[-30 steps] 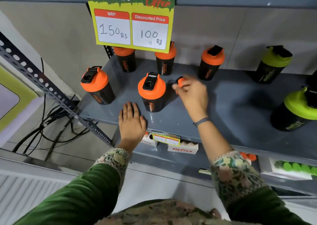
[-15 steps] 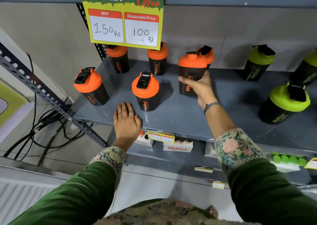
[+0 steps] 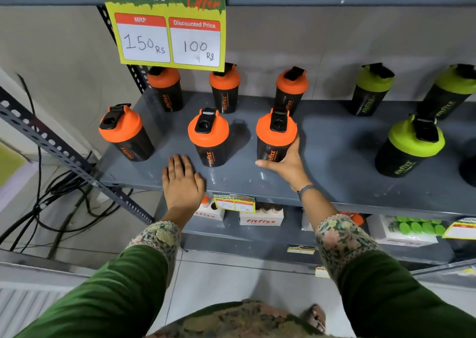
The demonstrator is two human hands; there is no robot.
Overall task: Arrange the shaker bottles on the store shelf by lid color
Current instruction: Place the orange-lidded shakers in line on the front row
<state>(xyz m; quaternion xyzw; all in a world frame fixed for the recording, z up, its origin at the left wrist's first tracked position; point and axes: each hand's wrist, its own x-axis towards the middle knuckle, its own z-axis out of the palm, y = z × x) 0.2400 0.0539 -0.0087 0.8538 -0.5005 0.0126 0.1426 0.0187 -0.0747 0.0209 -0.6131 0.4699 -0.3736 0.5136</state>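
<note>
While the left hand [image 3: 181, 183] lies flat, fingers together, at the shelf's [image 3: 334, 162] front edge, the right hand's [image 3: 286, 163] fingers clasp an upright orange-lidded shaker bottle [image 3: 276, 136].

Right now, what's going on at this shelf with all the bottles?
A person is sorting shaker bottles by lid color. Their right hand grips an orange-lidded bottle at the front of the grey shelf, beside two other orange-lidded ones, with three more behind. Their left hand lies flat on the shelf edge. The green-lidded bottles stand apart to the right.
</note>
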